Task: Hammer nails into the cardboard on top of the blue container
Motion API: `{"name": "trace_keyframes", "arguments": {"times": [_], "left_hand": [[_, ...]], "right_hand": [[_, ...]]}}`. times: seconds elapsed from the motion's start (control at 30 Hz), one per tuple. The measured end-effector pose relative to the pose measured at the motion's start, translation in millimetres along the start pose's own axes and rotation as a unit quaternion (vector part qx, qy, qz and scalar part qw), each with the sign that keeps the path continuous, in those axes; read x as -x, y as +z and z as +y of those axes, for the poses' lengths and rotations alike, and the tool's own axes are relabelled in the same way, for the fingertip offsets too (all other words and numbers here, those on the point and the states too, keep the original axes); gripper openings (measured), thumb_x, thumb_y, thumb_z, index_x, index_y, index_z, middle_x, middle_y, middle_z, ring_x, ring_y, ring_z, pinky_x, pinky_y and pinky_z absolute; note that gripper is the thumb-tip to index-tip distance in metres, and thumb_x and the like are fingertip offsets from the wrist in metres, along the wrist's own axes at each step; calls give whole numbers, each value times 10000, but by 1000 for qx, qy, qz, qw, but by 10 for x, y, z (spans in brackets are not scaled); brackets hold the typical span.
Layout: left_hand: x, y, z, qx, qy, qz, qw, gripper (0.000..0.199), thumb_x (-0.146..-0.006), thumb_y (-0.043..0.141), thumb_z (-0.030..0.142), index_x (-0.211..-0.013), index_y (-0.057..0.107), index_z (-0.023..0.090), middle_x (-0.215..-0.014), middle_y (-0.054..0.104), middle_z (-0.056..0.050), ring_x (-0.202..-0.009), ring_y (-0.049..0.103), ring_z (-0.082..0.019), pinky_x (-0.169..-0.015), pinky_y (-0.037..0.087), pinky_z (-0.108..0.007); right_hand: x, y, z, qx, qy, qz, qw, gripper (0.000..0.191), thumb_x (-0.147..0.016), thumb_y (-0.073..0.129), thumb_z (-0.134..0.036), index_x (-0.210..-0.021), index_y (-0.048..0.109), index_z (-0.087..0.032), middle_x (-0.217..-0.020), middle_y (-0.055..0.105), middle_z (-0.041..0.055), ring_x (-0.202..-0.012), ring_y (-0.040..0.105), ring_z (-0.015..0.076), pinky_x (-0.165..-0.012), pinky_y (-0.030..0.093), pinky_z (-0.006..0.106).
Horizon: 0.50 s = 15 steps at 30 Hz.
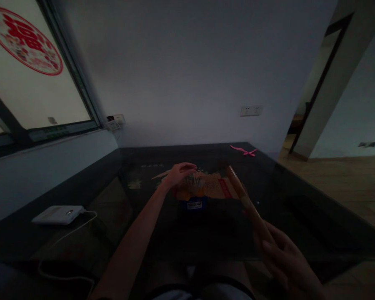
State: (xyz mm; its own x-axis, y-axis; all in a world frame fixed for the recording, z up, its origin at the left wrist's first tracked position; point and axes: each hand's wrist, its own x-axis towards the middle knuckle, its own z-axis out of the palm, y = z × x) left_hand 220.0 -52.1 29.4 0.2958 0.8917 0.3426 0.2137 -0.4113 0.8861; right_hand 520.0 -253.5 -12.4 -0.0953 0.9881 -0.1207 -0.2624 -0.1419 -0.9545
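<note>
My left hand (pixel 178 175) reaches over an orange-brown printed packet (pixel 217 186) at the middle of the dark table, its fingers stretched out over the packet's left part. Whether they touch it is hard to tell. Under the packet's near edge sits a small blue item with a white label (pixel 194 205). At the lower right, my right hand (pixel 284 250) is wrapped round the near end of a long brown stick (pixel 251 208). The stick slants up and away to the left, its far end beside the right part of the packet.
A white device (pixel 60 215) with a white cable lies on the table at the left. A pink object (pixel 245 151) is near the far right corner. A dark flat shape (pixel 318 221) lies on the right. Behind the table stands a wall with sockets (pixel 251 111).
</note>
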Motion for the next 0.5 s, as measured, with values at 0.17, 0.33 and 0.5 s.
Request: {"name": "trace_keyframes", "arguments": {"times": [0.17, 0.33, 0.5], "left_hand": [[280, -279, -64, -91, -18, 103, 990, 301, -777, 577, 394, -913, 662, 139, -946, 695, -109, -863, 649, -190, -779, 508, -314], [538, -239, -207, -236, 15, 84, 968, 240, -756, 606, 303, -949, 674, 178, -1013, 684, -82, -877, 635, -190, -817, 497, -337], [531, -133, -258, -273, 29, 90, 957, 208, -755, 611, 256, -929, 681, 165, -986, 689, -91, -880, 635, -199, -823, 489, -348]], "right_hand": [[184, -2, 554, -168, 43, -16, 985, 548, -521, 808, -411, -1042, 664, -326, -572, 535, -18, -350, 443, 69, -303, 324, 163], [256, 135, 776, -254, 89, -74, 960, 605, -514, 837, -324, -1085, 635, -320, -598, 575, -23, -424, 526, 73, -374, 368, 137], [325, 82, 878, -241, 91, -64, 964, 575, -520, 846, -259, -1057, 645, -306, -703, 648, 0, -571, 608, 97, -478, 427, 147]]}}
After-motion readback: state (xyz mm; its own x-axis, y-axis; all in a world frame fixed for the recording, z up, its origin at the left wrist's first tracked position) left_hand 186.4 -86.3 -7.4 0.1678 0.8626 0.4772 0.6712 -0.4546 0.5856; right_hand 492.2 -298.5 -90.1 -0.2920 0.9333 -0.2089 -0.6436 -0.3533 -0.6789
